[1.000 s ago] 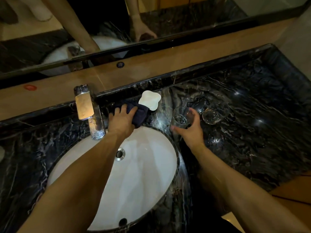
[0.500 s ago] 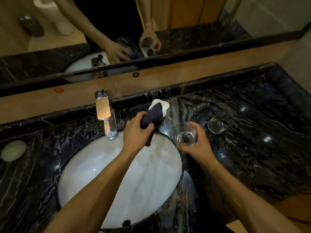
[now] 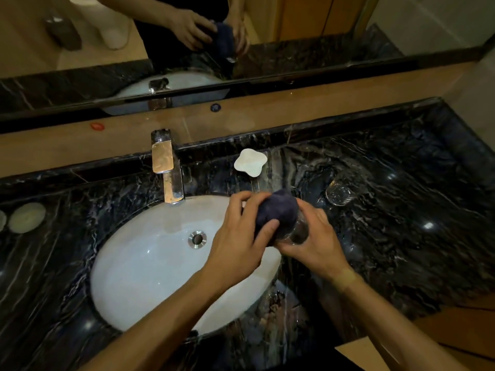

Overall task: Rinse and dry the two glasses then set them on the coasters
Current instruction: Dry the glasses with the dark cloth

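While the dark marble counter [image 3: 401, 250] fills most of the view, a long mirror [image 3: 294, 28] runs along the wall behind it, above a wooden ledge [image 3: 321, 103]. Set into the counter is the white oval sink [image 3: 150, 263], with a round metal drain [image 3: 197, 239] in its bottom and a shiny faucet [image 3: 167, 167] standing at its back edge.

Above the right part of the sink, the two hands meet. The left hand [image 3: 235, 245] holds a dark blue cloth [image 3: 277, 212], with the fingers curled over it and the thumb pressing on its front. The cloth is bunched and pushed into the mouth of a clear glass [image 3: 296, 231], so only the lower part of the glass can be seen. The right hand [image 3: 318, 242] grips this glass from the right side, its fingers wrapped around the wall.

A second glass [image 3: 338, 195] is on the counter to the right of the hands, well apart from them; I cannot tell if it stands upright or lies tilted. One white flower-shaped coaster [image 3: 250, 162] lies on the counter behind the hands, near the back edge. At the far left, a pale round coaster [image 3: 26, 217] lies on the counter, and the edge of one more round thing [image 3: 2, 220] shows just beside it.
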